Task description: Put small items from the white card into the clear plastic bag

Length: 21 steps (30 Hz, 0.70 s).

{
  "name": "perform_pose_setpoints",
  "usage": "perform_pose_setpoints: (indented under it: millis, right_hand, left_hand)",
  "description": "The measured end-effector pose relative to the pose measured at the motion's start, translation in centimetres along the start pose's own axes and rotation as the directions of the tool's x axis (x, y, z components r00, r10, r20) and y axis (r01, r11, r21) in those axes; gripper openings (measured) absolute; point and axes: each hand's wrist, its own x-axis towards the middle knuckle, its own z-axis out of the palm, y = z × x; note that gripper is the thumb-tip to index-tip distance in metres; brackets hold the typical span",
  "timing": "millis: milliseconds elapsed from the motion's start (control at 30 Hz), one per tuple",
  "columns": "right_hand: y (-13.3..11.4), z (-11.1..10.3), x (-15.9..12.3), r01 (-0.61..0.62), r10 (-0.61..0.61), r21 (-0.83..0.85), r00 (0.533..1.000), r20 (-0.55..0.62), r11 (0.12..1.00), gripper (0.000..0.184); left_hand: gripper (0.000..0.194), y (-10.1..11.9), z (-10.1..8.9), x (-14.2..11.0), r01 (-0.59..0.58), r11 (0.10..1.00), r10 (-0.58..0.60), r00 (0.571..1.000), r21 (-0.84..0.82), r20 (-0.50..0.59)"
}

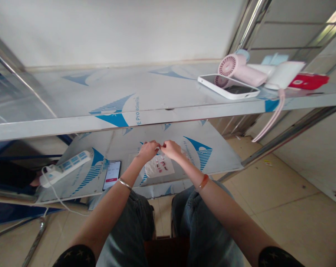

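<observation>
Above the lower metal shelf [129,144], my left hand [149,150] and my right hand [171,149] meet fingertip to fingertip. Both are closed in a pinch on something small and pale, too tiny to name. Just below them lies a clear plastic sheet or bag [154,170] with several small dark red and pinkish pieces [162,165] on or in it; I cannot tell which. A phone [112,175] with a lit screen rests left of my left forearm.
A white power strip [73,163] with a cable lies at the lower shelf's left end. The upper shelf's edge [162,114] runs across in front of my hands. On it are a white-cased phone [227,87], a pink handheld fan [243,70] and a red item [309,81].
</observation>
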Motion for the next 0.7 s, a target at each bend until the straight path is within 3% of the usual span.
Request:
perform_pose_setpoints:
  millis: [333,500,567,633,700]
  right_hand:
    - [0.7,0.0,0.2,-0.017,0.016,0.062,1.000,0.019,0.998,0.027]
    - [1.4,0.7,0.6,-0.048,0.017,0.283,0.993,0.113,0.958,0.024]
    - [1.5,0.9,0.6,-0.137,0.038,0.478,0.977,0.210,0.868,0.025]
    - [1.5,0.8,0.6,-0.254,0.017,0.668,0.940,0.340,0.699,0.026]
    - [1.5,0.8,0.6,-0.389,-0.052,0.759,0.874,0.484,0.521,0.031]
  left_hand:
    - [0.031,0.5,0.1,0.1,0.043,0.998,-0.044,0.999,0.047,0.011]
    - [0.039,1.1,-0.1,-0.1,0.035,0.988,-0.042,0.998,0.150,0.045]
    - [0.038,1.2,-0.1,-0.2,0.009,0.987,-0.018,0.998,0.159,0.058]
    - [0.035,1.4,-0.1,-0.3,0.000,0.987,-0.010,0.998,0.161,0.060]
    - [0.032,1.5,-0.2,-0.3,0.011,0.988,-0.018,0.999,0.157,0.045]
